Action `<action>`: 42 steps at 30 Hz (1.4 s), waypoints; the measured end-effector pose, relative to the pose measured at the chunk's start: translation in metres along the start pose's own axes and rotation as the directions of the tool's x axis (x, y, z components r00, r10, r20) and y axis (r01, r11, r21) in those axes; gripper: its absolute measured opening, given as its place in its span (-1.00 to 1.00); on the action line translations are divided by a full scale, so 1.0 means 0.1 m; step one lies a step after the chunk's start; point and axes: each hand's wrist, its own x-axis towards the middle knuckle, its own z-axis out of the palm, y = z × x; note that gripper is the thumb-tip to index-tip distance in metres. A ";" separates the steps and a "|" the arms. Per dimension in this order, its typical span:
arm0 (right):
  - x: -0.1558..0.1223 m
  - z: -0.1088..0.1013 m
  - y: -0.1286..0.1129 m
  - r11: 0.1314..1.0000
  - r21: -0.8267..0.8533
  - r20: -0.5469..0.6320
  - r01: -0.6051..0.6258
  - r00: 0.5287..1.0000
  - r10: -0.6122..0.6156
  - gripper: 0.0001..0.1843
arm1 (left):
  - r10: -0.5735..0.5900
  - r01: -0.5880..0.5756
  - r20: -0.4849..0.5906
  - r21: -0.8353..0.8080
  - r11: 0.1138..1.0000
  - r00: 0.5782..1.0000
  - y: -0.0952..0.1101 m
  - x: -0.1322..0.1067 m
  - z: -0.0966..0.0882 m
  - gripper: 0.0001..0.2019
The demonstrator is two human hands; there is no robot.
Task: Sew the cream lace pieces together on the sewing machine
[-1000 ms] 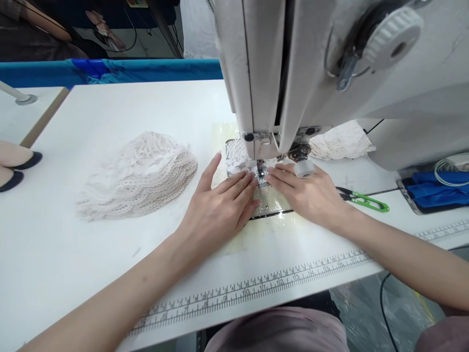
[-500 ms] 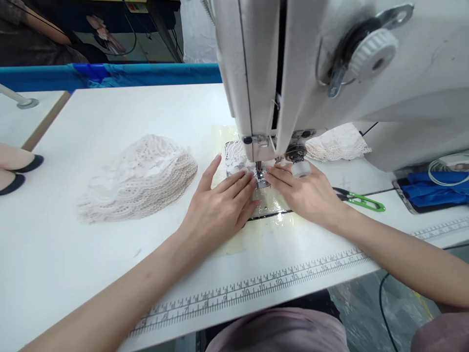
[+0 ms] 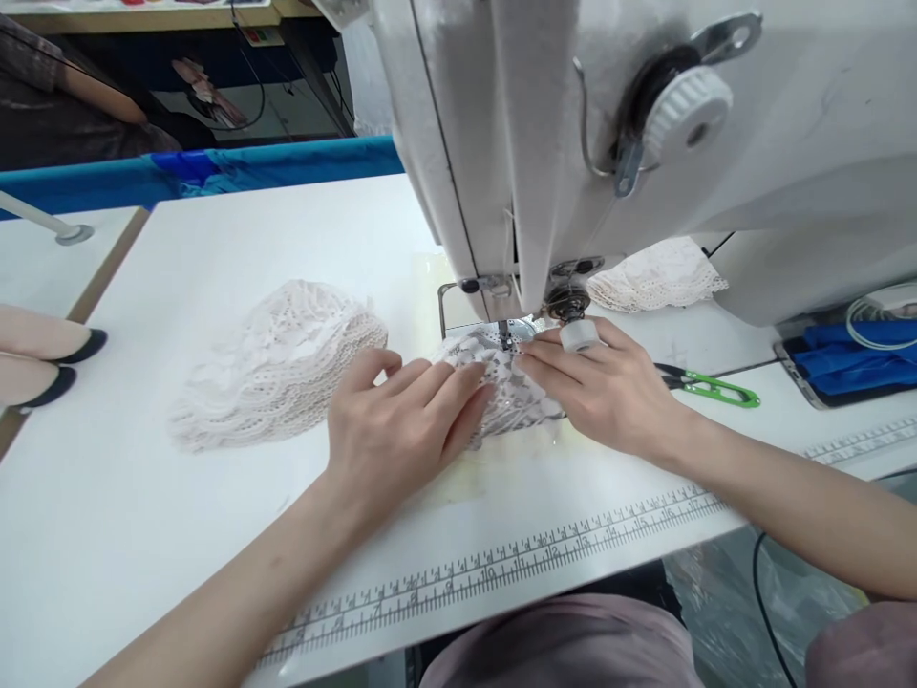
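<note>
A small white lace piece [image 3: 501, 387] lies under the needle of a white sewing machine [image 3: 573, 134]. My left hand [image 3: 397, 430] rests on its left part, fingers stretched and pressed on the lace, thumb curled. My right hand [image 3: 608, 387] presses its right edge with flat fingers close to the presser foot [image 3: 507, 334]. Part of the lace is hidden beneath both hands.
A heap of lace pieces [image 3: 276, 363] lies left of my hands. More lace [image 3: 655, 272] sits behind the machine arm. Green thread snips [image 3: 706, 387] lie to the right, with blue cloth [image 3: 852, 358] beyond. A printed ruler [image 3: 501, 573] runs along the white table's front edge.
The lace piece has come toward me from behind the needle and now bunches between my hands. My left hand drew back and left; the view shifted.
</note>
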 end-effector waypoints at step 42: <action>-0.02 0.09 0.04 0.994 -0.027 0.258 -0.110 0.960 0.113 -0.70 | -0.007 0.045 0.181 -0.207 0.977 0.983 0.12 -0.02 0.12 -0.66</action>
